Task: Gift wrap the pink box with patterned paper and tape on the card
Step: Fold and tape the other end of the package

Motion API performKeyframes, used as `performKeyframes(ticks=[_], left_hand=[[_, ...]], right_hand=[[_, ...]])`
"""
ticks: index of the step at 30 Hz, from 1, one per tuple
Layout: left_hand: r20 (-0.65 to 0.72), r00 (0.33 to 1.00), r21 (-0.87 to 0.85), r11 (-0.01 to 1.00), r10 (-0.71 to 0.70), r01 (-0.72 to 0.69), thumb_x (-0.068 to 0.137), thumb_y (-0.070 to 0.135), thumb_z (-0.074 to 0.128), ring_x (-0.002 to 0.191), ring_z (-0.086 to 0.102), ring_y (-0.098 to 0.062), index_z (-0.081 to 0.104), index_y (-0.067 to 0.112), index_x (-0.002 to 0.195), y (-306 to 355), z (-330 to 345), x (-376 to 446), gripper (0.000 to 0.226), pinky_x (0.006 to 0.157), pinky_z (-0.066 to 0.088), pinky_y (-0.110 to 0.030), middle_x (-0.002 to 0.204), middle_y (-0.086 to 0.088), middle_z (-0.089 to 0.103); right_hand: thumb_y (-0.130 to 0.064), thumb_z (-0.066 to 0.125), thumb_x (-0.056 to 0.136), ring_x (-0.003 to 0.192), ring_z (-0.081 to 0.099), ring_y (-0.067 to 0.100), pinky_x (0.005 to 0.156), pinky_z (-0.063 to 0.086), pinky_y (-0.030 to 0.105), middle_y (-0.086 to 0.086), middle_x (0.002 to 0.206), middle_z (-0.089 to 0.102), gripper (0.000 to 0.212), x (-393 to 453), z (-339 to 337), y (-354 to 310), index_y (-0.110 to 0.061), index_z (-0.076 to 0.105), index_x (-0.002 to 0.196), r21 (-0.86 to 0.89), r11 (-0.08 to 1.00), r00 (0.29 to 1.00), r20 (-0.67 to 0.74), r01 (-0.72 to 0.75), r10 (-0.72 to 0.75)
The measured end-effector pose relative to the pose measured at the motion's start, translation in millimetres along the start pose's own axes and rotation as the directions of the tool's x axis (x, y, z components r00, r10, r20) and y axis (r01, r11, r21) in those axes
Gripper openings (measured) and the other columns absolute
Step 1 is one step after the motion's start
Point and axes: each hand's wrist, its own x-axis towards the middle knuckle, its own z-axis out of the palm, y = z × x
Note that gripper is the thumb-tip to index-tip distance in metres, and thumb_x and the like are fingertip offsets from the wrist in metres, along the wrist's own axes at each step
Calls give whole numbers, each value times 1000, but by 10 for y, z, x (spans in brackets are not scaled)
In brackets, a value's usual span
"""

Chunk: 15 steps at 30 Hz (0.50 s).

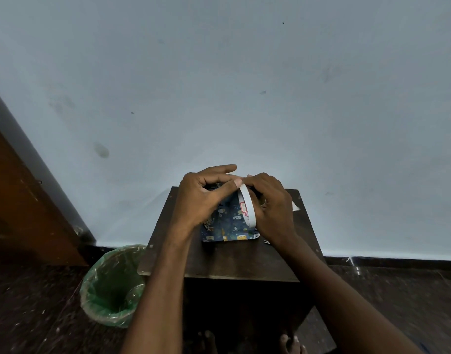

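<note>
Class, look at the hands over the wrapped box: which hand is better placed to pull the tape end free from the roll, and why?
The left hand, probably. Its thumb and forefinger meet at the top of the tape roll, where the end seems to be, while the right hand is wrapped round the roll, steadying it above the wrapped box.

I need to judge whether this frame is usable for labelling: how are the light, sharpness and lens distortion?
Head view: dim, cool light; the dark table and floor lose detail. Wide-angle bending curves the skirting line and stretches the forearms. The left hand, right hand, tape roll and patterned paper are fairly sharp; the bin is softer.
</note>
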Motion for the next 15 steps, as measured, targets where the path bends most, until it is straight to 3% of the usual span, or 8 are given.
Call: performKeyframes(ticks=[8,12,15], left_hand=[[-70,984,-113,981,-165,157,90,16,82,110,74,-10,86,19,81,99,130,5,10,100,59,-50,113,11,80],[-103,972,-209,960,-213,188,93,15,79,108,74,-12,85,13,88,143,179,5,8,89,58,-36,114,8,78],[-111,963,-289,935,-244,203,95,16,77,111,73,-12,85,13,91,175,150,7,10,93,58,-37,115,5,79]], right_hand=[[3,67,92,88,60,19,81,47,37,-4,91,64,20,4,2,-1,-13,73,102,-75,997,999,32,19,-17],[4,65,91,86,57,15,78,47,33,-4,92,63,21,16,-4,-15,-13,72,102,-94,995,998,60,17,-12],[-1,67,93,91,60,15,78,49,32,-4,97,67,17,27,-18,17,-13,73,104,-64,997,997,76,35,-31]])
